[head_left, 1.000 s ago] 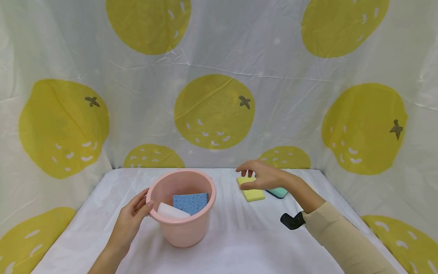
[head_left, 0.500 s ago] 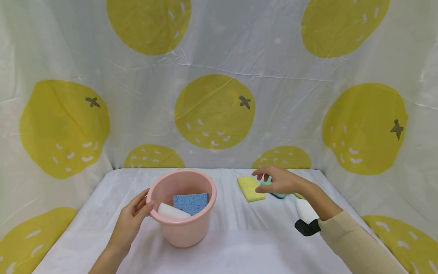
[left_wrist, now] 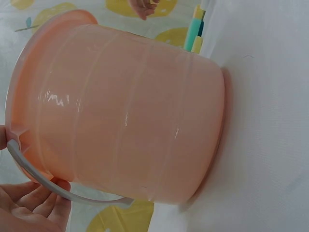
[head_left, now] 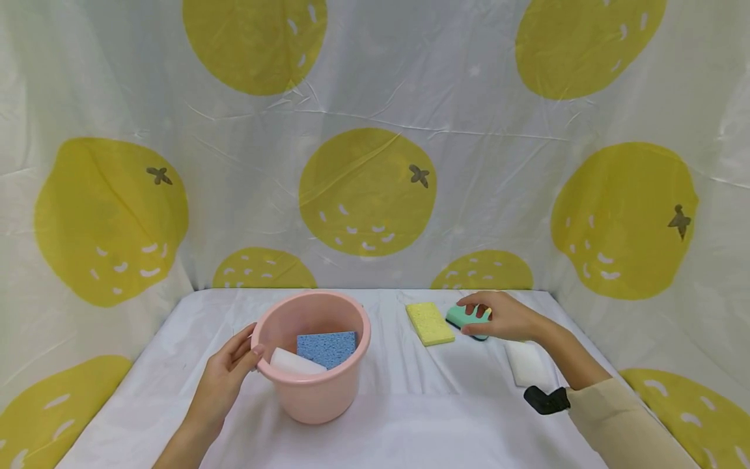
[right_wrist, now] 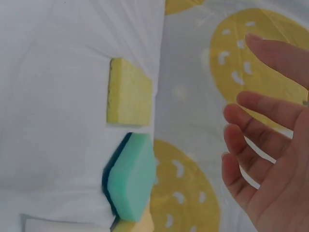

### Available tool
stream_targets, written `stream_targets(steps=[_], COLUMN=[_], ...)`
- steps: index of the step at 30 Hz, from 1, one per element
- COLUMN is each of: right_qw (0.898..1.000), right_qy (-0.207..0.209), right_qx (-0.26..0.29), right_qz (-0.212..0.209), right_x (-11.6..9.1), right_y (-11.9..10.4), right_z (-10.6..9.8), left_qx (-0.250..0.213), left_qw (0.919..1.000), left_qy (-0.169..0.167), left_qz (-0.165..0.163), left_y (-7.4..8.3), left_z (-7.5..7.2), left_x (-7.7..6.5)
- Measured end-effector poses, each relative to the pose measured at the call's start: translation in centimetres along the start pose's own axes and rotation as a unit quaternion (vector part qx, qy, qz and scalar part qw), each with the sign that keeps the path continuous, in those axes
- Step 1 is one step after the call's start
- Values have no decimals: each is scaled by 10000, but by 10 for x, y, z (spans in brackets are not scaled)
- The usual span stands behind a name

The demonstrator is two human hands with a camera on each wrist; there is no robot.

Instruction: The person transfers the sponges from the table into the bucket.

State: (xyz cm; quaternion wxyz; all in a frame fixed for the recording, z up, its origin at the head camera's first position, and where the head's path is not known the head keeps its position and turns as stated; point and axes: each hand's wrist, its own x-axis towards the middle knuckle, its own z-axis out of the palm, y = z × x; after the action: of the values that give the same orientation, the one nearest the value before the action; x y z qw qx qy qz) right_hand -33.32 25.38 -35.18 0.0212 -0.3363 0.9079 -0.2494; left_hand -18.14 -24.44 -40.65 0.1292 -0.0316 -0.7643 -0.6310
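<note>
My left hand (head_left: 219, 378) grips the rim of a pink bucket (head_left: 316, 397), thumb and fingers on either side of it. The bucket stands slightly left of the middle. Inside it lie a blue sponge (head_left: 331, 348) and a white block (head_left: 295, 361), perhaps a sponge too. In the left wrist view a grey handle (left_wrist: 79, 197) hangs by the fingers. My right hand (head_left: 508, 317) hovers over a green sponge (head_left: 459, 315) with a dark underside, fingers apart and nothing between them. In the right wrist view it is clear of that sponge.
A yellow sponge (head_left: 430, 324) lies left of the green one. A white flat block (head_left: 525, 363) lies under my right forearm. Another yellowish sponge (right_wrist: 137, 225) sits behind the green one, mostly hidden in the head view. A lemon-print cloth (head_left: 369, 71) surrounds the white table.
My right hand has moved right, from over the yellow sponge to over the green one, uncovering the white block. The left hand and bucket stay put.
</note>
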Motion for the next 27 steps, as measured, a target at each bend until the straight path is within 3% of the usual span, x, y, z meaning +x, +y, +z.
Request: stream_targets(steps=[27], right_qw=[9960], right_qy=[294], right_qx=[122], right_qz=[830], right_x=[-43], right_y=[60], right_z=[10], left_qx=[-35], left_qw=[10000], left_qy=[-49], left_qz=[68], left_y=[0], left_z=[0], left_x=[0])
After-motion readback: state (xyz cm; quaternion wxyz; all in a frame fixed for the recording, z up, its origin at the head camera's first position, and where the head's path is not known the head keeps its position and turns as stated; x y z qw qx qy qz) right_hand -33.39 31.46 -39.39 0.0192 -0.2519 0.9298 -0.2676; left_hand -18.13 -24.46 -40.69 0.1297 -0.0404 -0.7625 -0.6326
